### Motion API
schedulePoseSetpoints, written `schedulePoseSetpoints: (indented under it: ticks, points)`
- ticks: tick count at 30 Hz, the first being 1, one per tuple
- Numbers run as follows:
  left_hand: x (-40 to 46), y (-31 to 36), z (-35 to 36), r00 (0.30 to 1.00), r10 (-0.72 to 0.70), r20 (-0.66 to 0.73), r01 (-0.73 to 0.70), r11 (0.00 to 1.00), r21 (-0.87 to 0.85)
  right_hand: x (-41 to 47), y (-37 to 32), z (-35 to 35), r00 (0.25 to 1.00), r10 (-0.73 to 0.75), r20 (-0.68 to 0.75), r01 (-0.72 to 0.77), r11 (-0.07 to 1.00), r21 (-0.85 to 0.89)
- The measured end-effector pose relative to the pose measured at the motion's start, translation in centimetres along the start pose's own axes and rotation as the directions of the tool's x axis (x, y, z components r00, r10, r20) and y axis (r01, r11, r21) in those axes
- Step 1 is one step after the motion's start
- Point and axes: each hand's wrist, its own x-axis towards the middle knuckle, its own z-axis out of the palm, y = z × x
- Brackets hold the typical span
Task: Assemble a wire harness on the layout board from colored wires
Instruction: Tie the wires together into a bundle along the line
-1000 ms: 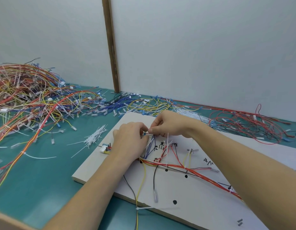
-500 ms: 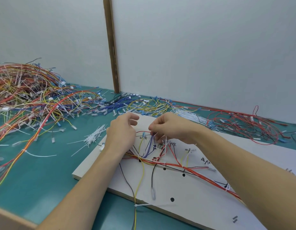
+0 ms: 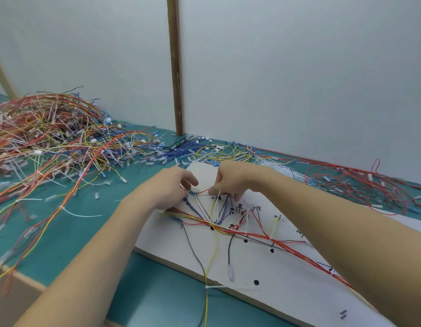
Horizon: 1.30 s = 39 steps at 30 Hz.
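Head view:
Layout board (image 3: 287, 274): lying flat on the green table (image 3: 70, 232), near its front edge, angled.
Wire harness (image 3: 228, 228): spreading across the board's left half, red trunk running toward the board's right edge.
Left hand (image 3: 173, 188): hovering over the board's far left corner, fingers curling at a wire end; grip cannot be told for certain.
Right hand (image 3: 233, 179): just beside the left, apart from it, pinching a thin red wire (image 3: 203, 191).
Loose wires (image 3: 51, 142): piling along the table's left and far edges.
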Motion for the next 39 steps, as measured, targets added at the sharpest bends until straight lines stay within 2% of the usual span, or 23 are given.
schedulePoseSetpoints:
  ticks: [4, 10, 13, 16, 20, 23, 27, 30, 34, 39]
  points:
    - [0.8, -0.6, -0.7, 0.995, 0.068, 0.069, -0.068, 0.998, 0.0, 0.3, 0.4, 0.2, 0.997, 0.073, -0.025, -0.067, 0.977, 0.201]
    - [2.5, -0.2, -1.6, 0.974, 0.089, 0.208, -0.099, 0.994, 0.04, 0.0, 1.0, 0.9, 0.995, 0.075, -0.07, -0.038, 0.903, 0.428]
    - [3.0, 0.0, -2.2, 0.95, 0.078, 0.302, -0.093, 0.995, 0.038, -0.3, 1.2, 0.6, 0.998, 0.062, -0.016, -0.043, 0.832, 0.553]
    - [2.9, -0.5, -2.8, 0.935, 0.092, 0.344, -0.044, 0.989, -0.143, -0.7, 1.3, 0.3, 1.0, 0.013, -0.007, -0.008, 0.872, 0.49]
    - [2.2, -2.0, -2.7, 0.953, 0.125, 0.274, -0.028, 0.942, -0.334, -1.4, 0.8, 0.1, 0.998, -0.049, -0.041, 0.063, 0.874, 0.481]
    - [1.5, -2.8, -2.3, 0.97, 0.131, 0.204, -0.036, 0.912, -0.409, -1.7, 0.0, 0.1, 0.992, -0.065, -0.107, 0.095, 0.948, 0.302]
    - [1.0, -2.6, -2.3, 0.954, 0.177, 0.24, -0.116, 0.962, -0.249, -1.7, -1.8, 0.7, 0.973, -0.166, -0.163, 0.169, 0.986, 0.002]
    - [1.1, -1.9, -2.8, 0.947, 0.145, 0.285, -0.134, 0.989, -0.059, -1.6, -2.8, 0.9, 0.964, -0.218, -0.151, 0.221, 0.975, 0.004]
    - [1.3, -1.1, -2.8, 0.944, 0.11, 0.311, -0.131, 0.99, 0.047, -1.8, -3.4, 1.6, 0.984, -0.161, -0.074, 0.164, 0.986, 0.038]
    - [1.9, -0.2, -2.5, 0.953, 0.077, 0.294, -0.142, 0.968, 0.205, -1.7, -4.3, 3.3, 0.975, -0.127, -0.18, 0.126, 0.992, -0.015]
